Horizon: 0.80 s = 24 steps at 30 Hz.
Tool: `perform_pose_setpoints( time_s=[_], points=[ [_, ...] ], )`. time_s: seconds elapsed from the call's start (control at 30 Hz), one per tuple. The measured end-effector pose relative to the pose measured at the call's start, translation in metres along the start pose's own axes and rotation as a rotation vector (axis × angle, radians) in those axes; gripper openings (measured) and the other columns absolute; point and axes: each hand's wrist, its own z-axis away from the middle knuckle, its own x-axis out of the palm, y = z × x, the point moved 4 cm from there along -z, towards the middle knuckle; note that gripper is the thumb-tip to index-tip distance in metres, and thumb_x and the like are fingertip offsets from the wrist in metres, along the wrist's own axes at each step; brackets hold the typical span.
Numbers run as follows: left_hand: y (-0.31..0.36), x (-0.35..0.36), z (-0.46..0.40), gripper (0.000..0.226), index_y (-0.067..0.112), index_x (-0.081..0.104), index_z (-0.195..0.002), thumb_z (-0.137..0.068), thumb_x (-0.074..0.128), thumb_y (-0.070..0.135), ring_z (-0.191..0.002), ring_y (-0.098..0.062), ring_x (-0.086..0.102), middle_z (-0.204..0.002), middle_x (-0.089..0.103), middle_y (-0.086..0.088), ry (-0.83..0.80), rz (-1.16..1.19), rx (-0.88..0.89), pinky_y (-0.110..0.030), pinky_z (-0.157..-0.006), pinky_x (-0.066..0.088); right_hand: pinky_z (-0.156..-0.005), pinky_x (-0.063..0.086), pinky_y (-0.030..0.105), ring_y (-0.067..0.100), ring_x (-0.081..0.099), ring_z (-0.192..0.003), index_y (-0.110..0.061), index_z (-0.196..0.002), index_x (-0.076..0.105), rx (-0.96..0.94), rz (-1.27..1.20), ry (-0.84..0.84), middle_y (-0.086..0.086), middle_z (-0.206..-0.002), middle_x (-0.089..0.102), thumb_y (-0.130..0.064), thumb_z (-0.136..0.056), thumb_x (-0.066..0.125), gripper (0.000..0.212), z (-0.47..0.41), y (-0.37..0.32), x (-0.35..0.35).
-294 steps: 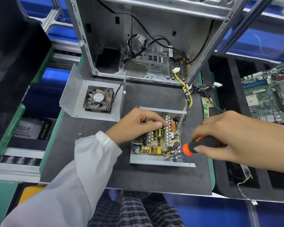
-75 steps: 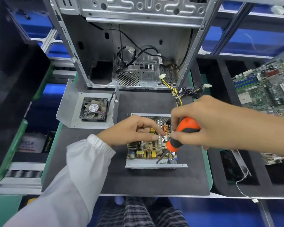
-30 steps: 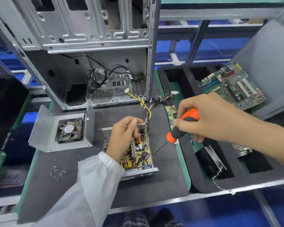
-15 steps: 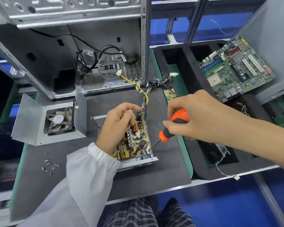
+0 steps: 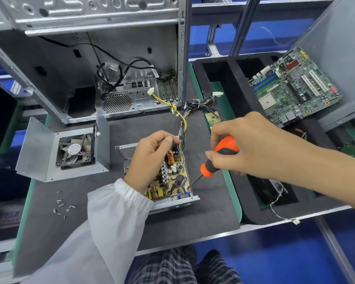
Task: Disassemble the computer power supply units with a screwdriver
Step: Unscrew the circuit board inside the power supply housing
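The right hand (image 5: pixel 244 148) has its grip closed around the orange-and-black screwdriver (image 5: pixel 217 158), tip down at the near right corner of the opened power supply unit (image 5: pixel 172 181), which the left hand (image 5: pixel 150 158) grips at its far edge on the dark bench (image 5: pixel 203 218), beside the detached fan cover (image 5: pixel 59 152) and loose screws (image 5: pixel 63 208).
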Motion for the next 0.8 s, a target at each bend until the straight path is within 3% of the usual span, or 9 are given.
perform_pose_setpoints(
  time_s=[0.17,0.27,0.33,0.37,0.4,0.47,0.57,0.8],
  points=[
    [0.001,0.001,0.001,0.025,0.002,0.068,-0.095,-0.101,0.045,0.005,-0.048,0.008,0.046,-0.049,0.051,0.027,-0.002,-0.025,0.004,-0.003,-0.051,0.031,-0.064,0.045,0.024,-0.01,0.05,-0.078,-0.017,-0.075,0.062,-0.004,0.01,-0.015,-0.006,-0.047,0.052,-0.043,-0.078,0.059,0.027,0.0,0.001,0.001],
    [0.004,0.001,0.001,0.025,0.002,0.069,-0.094,-0.101,0.045,0.006,-0.051,0.01,0.048,-0.051,0.053,0.027,-0.001,-0.043,-0.004,-0.003,-0.054,0.033,-0.057,0.044,0.025,-0.007,0.052,-0.071,-0.017,-0.074,0.061,0.008,0.043,-0.035,-0.005,-0.047,0.05,-0.046,-0.076,0.057,0.029,-0.001,0.0,0.001],
    [0.004,0.001,0.001,0.024,0.007,0.07,-0.092,-0.101,0.047,0.008,-0.053,0.002,0.05,-0.057,0.06,0.015,0.0,-0.053,-0.004,-0.012,-0.058,0.037,-0.046,0.036,0.024,0.008,0.05,-0.056,-0.019,-0.072,0.057,0.008,0.166,-0.04,-0.005,-0.049,0.045,-0.052,-0.077,0.052,0.034,-0.003,-0.004,0.002],
    [0.004,0.001,0.001,0.024,0.01,0.07,-0.091,-0.1,0.048,0.01,-0.058,-0.011,0.053,-0.063,0.064,0.003,0.002,-0.062,-0.002,-0.022,-0.061,0.041,-0.045,0.033,0.025,0.012,0.043,-0.049,-0.019,-0.07,0.054,-0.005,0.264,-0.032,-0.004,-0.051,0.042,-0.055,-0.078,0.048,0.037,-0.005,-0.008,0.003],
    [0.003,0.002,0.0,0.024,0.013,0.07,-0.089,-0.1,0.049,0.011,-0.066,-0.029,0.054,-0.072,0.065,-0.015,0.0,-0.073,0.004,-0.033,-0.064,0.042,-0.043,0.029,0.027,0.011,0.036,-0.047,-0.018,-0.067,0.05,-0.027,0.371,-0.013,-0.002,-0.052,0.038,-0.057,-0.079,0.043,0.041,-0.006,-0.013,0.004],
    [0.003,0.004,0.0,0.024,0.016,0.07,-0.088,-0.1,0.049,0.013,-0.07,-0.039,0.056,-0.08,0.061,-0.03,-0.014,-0.081,0.026,-0.045,-0.067,0.046,-0.042,0.017,0.024,0.013,0.025,-0.043,-0.018,-0.057,0.035,-0.075,0.534,0.041,-0.001,-0.051,0.028,-0.058,-0.081,0.038,0.046,-0.01,-0.026,0.003],
    [0.005,0.006,0.001,0.023,0.015,0.069,-0.089,-0.099,0.049,0.015,-0.073,-0.043,0.059,-0.08,0.061,-0.033,-0.037,-0.101,0.039,-0.056,-0.073,0.048,-0.044,0.01,0.024,0.012,0.017,-0.043,-0.02,-0.054,0.021,-0.121,0.61,0.069,-0.002,-0.052,0.022,-0.052,-0.086,0.046,0.051,-0.016,-0.038,0.001],
    [0.005,0.007,0.002,0.021,0.015,0.069,-0.088,-0.099,0.052,0.01,-0.071,-0.042,0.057,-0.077,0.06,-0.033,-0.04,-0.1,0.038,-0.052,-0.069,0.047,-0.043,0.014,0.027,0.014,0.024,-0.045,-0.02,-0.059,0.025,-0.156,0.645,-0.005,-0.001,-0.056,0.028,-0.049,-0.087,0.047,0.047,-0.018,-0.033,0.0]
  ],
)
